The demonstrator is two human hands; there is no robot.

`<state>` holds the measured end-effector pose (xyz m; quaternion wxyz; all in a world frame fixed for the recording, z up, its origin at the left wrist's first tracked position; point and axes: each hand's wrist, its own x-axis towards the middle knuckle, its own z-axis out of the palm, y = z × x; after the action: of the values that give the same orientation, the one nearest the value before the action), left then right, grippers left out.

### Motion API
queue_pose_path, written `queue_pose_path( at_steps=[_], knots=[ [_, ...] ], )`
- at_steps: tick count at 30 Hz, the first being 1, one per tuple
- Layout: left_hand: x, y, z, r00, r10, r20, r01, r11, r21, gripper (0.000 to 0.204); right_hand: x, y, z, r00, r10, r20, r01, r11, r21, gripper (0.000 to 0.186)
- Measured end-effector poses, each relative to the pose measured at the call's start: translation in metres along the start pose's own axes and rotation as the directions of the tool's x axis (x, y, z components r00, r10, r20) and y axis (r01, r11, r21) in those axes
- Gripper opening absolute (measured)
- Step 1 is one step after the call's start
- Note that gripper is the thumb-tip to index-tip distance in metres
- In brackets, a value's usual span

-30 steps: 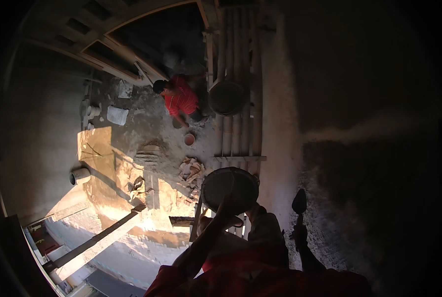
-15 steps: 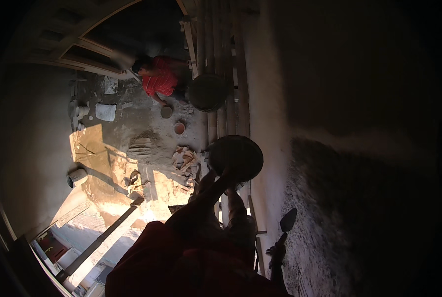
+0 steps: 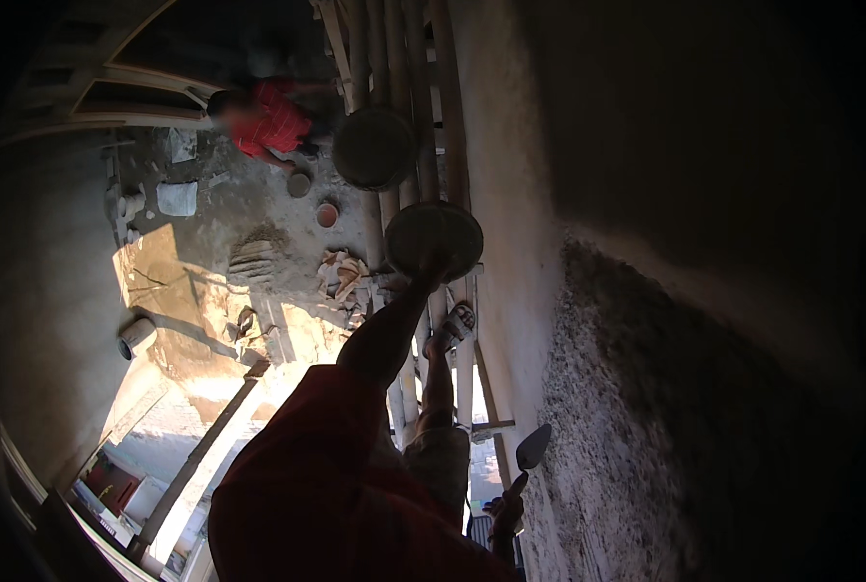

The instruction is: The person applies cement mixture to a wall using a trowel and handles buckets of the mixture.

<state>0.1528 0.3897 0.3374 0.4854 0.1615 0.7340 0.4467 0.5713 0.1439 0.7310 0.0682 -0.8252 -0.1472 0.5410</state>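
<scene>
My left arm stretches forward to a round dark mortar pan point(image 3: 408, 228) on the bamboo poles. My left hand point(image 3: 437, 264) is closed at its near rim; deep shade blurs the fingers. Low on the right, my right hand point(image 3: 502, 512) grips the handle of a pointed trowel point(image 3: 533, 447), its blade turned up beside the rough wall point(image 3: 598, 427). Just beyond the nearer pan is a second round pan point(image 3: 375, 147). What lies inside the pans is too dark to make out.
Long bamboo poles point(image 3: 455, 126) form a raised platform along the wall, with my sandalled foot point(image 3: 460, 322) on it. Below, a person in a red shirt point(image 3: 270, 118) bends beside a small round container point(image 3: 299, 184). A reddish bucket point(image 3: 327, 214) and crumpled sacks point(image 3: 340, 274) lie nearby.
The nearer pan has moved away from me, toward the second pan, with my left arm reaching farther out. My foot now shows on the poles. The trowel stays in my right hand.
</scene>
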Motion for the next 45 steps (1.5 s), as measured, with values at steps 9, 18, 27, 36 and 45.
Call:
queue_pose_path(
  at_steps=[9, 18, 27, 36, 45],
  knots=[
    [0.034, 0.034, 0.008, 0.912, -0.398, 0.098, 0.406, 0.911, -0.076, 0.040, 0.000, -0.037, 0.014, 0.985, 0.074, -0.155, -0.069, 0.997, 0.033, 0.032],
    [0.037, -0.004, 0.009, 0.998, -0.057, 0.025, 0.044, 0.930, 0.364, 0.027, -0.001, -0.069, 0.021, 0.993, -0.027, -0.117, 0.019, 0.997, -0.069, 0.029],
    [0.019, 0.032, 0.000, 0.948, 0.016, 0.318, -0.268, 0.583, 0.767, 0.024, 0.009, -0.074, 0.037, 0.999, -0.008, -0.048, 0.010, 0.999, 0.033, 0.019],
    [0.030, 0.005, -0.013, 0.852, 0.141, 0.504, -0.513, 0.415, 0.752, 0.025, 0.017, -0.105, 0.059, 0.997, -0.078, 0.026, 0.077, 0.996, 0.038, 0.018],
    [0.007, 0.028, -0.034, 0.965, 0.264, -0.011, -0.210, 0.793, 0.572, 0.069, 0.053, -0.104, 0.064, 0.999, 0.004, -0.037, -0.008, 0.994, -0.106, 0.017]
  ],
)
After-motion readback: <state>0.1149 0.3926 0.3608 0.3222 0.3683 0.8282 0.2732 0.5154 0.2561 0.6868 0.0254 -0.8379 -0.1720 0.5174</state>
